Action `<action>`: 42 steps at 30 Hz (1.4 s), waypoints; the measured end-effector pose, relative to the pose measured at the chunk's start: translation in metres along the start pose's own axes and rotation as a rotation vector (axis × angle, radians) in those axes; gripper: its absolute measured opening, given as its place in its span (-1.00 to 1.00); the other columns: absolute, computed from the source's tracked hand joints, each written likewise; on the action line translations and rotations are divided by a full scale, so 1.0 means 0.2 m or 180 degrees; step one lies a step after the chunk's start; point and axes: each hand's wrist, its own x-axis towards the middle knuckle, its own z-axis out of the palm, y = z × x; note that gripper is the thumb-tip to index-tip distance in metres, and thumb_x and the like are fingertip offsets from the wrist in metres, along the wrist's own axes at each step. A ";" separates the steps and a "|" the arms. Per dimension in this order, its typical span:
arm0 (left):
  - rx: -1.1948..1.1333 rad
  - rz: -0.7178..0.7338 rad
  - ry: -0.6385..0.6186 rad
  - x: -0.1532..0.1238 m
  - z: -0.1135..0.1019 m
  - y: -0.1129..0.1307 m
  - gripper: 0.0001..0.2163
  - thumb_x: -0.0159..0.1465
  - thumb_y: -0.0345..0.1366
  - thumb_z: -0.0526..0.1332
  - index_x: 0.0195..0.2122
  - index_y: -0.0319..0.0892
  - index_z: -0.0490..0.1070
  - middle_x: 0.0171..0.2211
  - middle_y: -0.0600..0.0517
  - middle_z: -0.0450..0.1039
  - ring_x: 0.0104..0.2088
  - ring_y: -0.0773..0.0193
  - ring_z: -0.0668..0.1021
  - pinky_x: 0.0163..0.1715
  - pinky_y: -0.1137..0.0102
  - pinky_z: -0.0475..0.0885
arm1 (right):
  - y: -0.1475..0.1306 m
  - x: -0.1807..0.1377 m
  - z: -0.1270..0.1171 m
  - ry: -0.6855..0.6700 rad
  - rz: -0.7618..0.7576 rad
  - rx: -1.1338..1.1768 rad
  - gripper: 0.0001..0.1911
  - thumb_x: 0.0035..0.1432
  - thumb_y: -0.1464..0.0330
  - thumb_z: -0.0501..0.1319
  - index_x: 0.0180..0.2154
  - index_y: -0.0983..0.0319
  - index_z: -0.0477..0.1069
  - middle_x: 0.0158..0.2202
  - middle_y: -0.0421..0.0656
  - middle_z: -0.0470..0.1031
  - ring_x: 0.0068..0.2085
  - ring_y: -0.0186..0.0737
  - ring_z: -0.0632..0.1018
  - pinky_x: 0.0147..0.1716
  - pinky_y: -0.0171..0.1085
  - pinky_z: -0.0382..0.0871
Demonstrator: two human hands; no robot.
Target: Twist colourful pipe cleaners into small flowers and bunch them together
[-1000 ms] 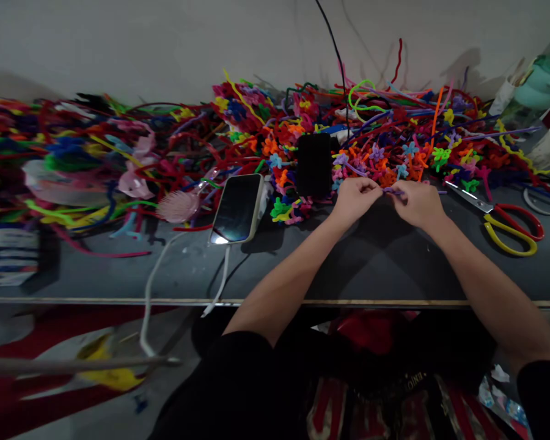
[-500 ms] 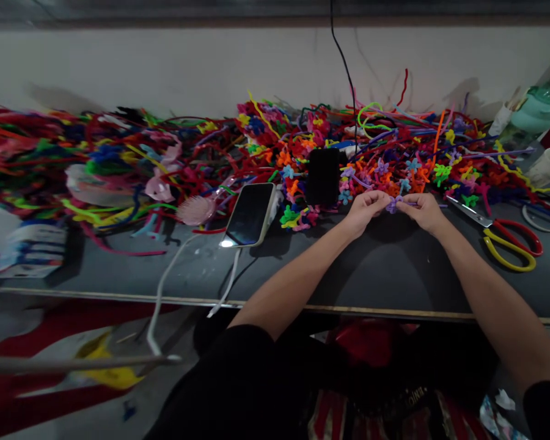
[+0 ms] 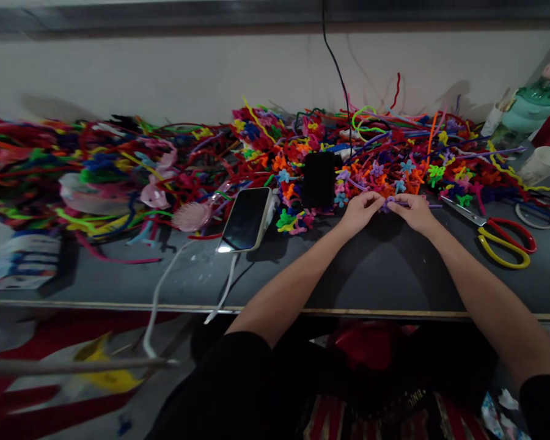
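Observation:
My left hand (image 3: 360, 211) and my right hand (image 3: 415, 211) meet over the dark table (image 3: 371, 275), both pinched on a small purple pipe cleaner (image 3: 388, 205) held between them. Its straight end pokes out to the right past my right fingers. Just behind my hands lies a big heap of pipe cleaners (image 3: 380, 153) in many colours, with several small twisted flower shapes along its front edge.
Red and yellow scissors (image 3: 502, 241) lie right of my right hand. A phone (image 3: 246, 219) on a white cable leans left of my hands, beside a black box (image 3: 318, 178) and a pink brush (image 3: 191, 215). A paper cup (image 3: 545, 164) and a green bottle (image 3: 531, 107) stand at the far right.
My hands have drawn closer together and the purple pipe cleaner between them is bunched into a small curled shape. The view has tilted up a little.

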 end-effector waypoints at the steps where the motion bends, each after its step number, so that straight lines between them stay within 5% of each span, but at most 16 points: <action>1: 0.0082 0.0060 0.0102 0.00 0.00 0.00 -0.74 0.22 -0.11 0.27 -0.45 -0.22 0.45 -0.56 0.11 0.39 -0.51 0.41 0.38 -0.42 0.48 0.29 | 0.01 0.00 0.00 0.0041 -0.0014 -0.0043 -0.49 -0.09 -0.04 0.34 -0.35 0.30 0.51 -0.45 -0.18 0.51 -0.43 -0.35 0.42 -0.36 -0.31 0.30; 10: 0.0379 0.0394 0.0598 -0.03 0.02 0.04 -0.84 0.19 -0.23 0.29 -0.40 -0.21 0.59 -0.44 0.03 0.57 -0.44 0.36 0.48 -0.37 0.46 0.34 | 0.01 0.00 0.00 0.0163 -0.0236 -0.0406 -0.51 -0.01 -0.05 0.28 -0.39 0.28 0.51 -0.50 -0.20 0.43 -0.47 -0.35 0.34 -0.45 -0.32 0.18; 17: -0.0064 -0.0054 0.0909 0.01 0.00 0.03 -0.87 0.11 -0.30 0.37 -0.52 -0.23 0.56 -0.60 0.10 0.44 -0.55 0.41 0.39 -0.47 0.47 0.28 | -0.02 -0.03 0.00 0.0409 -0.0349 -0.0327 -0.47 0.06 -0.09 0.23 -0.55 0.25 0.42 -0.64 -0.25 0.28 -0.58 -0.39 0.25 -0.53 -0.31 0.10; 23: -0.1006 -0.0342 0.0388 0.00 0.01 0.06 -0.58 0.05 0.00 0.44 -0.63 -0.24 0.39 -0.73 0.18 0.17 -0.66 0.52 0.18 -0.63 0.50 0.06 | -0.01 0.00 0.01 0.0245 -0.0131 0.0214 -0.38 -0.11 -0.24 0.27 -0.50 0.22 0.41 -0.64 -0.26 0.27 -0.62 -0.39 0.26 -0.62 -0.33 0.08; 29: -0.1667 -0.0331 -0.0131 -0.04 0.06 0.08 -0.52 0.04 0.07 0.44 -0.61 -0.24 0.34 -0.66 0.14 0.22 -0.63 0.51 0.23 -0.61 0.50 0.12 | -0.05 -0.01 -0.01 -0.0638 -0.0224 0.0053 -0.37 -0.06 -0.23 0.25 -0.57 0.25 0.41 -0.62 -0.23 0.36 -0.58 -0.41 0.30 -0.57 -0.34 0.16; 42: -0.0976 -0.0088 -0.0079 -0.03 0.01 0.09 -0.58 -0.04 0.04 0.48 -0.46 -0.25 0.49 -0.59 0.11 0.33 -0.57 0.47 0.29 -0.54 0.46 0.17 | 0.00 0.01 -0.04 -0.0197 0.0092 0.0933 -0.40 -0.17 -0.18 0.38 -0.50 0.25 0.40 -0.67 -0.31 0.29 -0.65 -0.48 0.25 -0.67 -0.40 0.05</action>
